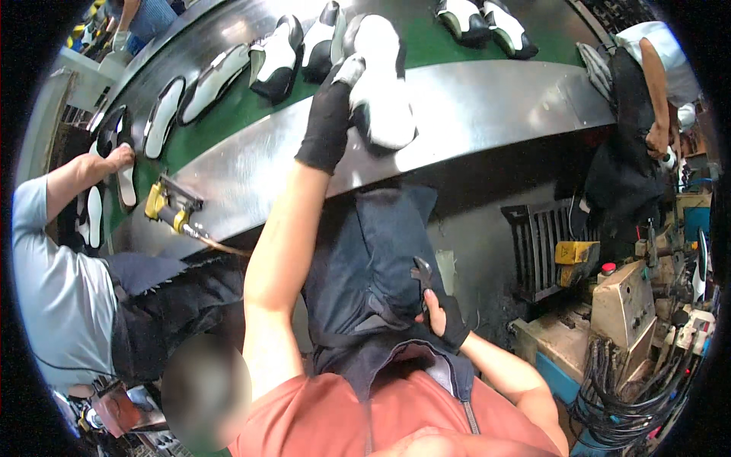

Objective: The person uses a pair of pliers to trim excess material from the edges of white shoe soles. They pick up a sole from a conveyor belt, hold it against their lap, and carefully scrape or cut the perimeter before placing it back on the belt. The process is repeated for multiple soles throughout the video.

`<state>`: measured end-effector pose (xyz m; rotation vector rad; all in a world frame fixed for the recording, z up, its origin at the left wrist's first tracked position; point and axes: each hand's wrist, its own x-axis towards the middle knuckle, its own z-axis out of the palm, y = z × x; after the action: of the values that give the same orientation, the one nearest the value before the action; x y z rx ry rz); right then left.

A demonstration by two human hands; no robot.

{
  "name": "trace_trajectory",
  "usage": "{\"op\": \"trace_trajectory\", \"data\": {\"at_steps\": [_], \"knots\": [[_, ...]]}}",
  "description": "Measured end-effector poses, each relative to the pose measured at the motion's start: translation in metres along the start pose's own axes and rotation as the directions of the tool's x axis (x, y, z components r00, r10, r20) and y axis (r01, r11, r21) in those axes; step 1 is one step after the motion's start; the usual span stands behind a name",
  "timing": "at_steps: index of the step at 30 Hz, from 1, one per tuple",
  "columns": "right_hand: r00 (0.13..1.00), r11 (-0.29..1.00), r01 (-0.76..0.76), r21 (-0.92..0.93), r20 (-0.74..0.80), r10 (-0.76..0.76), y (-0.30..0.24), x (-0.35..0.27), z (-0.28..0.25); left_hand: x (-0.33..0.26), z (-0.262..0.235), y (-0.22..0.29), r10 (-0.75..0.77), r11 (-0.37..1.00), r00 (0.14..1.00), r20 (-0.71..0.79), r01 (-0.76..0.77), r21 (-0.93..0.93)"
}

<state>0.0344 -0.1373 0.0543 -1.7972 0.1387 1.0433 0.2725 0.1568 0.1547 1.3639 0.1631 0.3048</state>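
Observation:
My left hand (329, 122), in a dark glove with a pale thumb covering, is closed on the side of a white-and-black shoe (384, 103). This shoe lies over the steel edge of the bench, its broad white face up. Low in front of my lap, my gloved right hand (448, 321) grips dark metal pincers (421, 274) with a hooked head. The pincers' lower part is hidden in the fingers. Beside the held shoe, a black-and-white shoe (318, 46) and another one (277, 61) rest on the green belt (228, 103).
A yellow staple gun (171, 207) with a hose lies on the steel bench edge (487, 103). At left, a co-worker's hand (118, 158) touches a sole. Another person (647, 84) stands at right. Two shoes (487, 27) sit farther along; a machine (624, 305) with cables stands at lower right.

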Motion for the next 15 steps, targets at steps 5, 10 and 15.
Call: {"op": "trace_trajectory", "data": {"at_steps": [5,10,15], "knots": [[0.983,0.981,0.172,0.094,-0.087,-0.164,0.015,0.005,0.007,0.014,0.030,-0.037,0.135,0.459,0.715,0.686,-0.658,0.596],[0.980,0.987,0.151,0.055,-0.136,-0.142,-0.001,0.000,0.003,0.119,-0.029,-0.087,0.430,0.587,0.860,-0.276,-0.035,0.809],[0.973,0.974,0.219,0.056,-0.092,-0.214,-0.007,0.001,-0.004,0.159,-0.040,-0.107,0.259,0.418,0.848,-0.463,0.334,0.845]]}}
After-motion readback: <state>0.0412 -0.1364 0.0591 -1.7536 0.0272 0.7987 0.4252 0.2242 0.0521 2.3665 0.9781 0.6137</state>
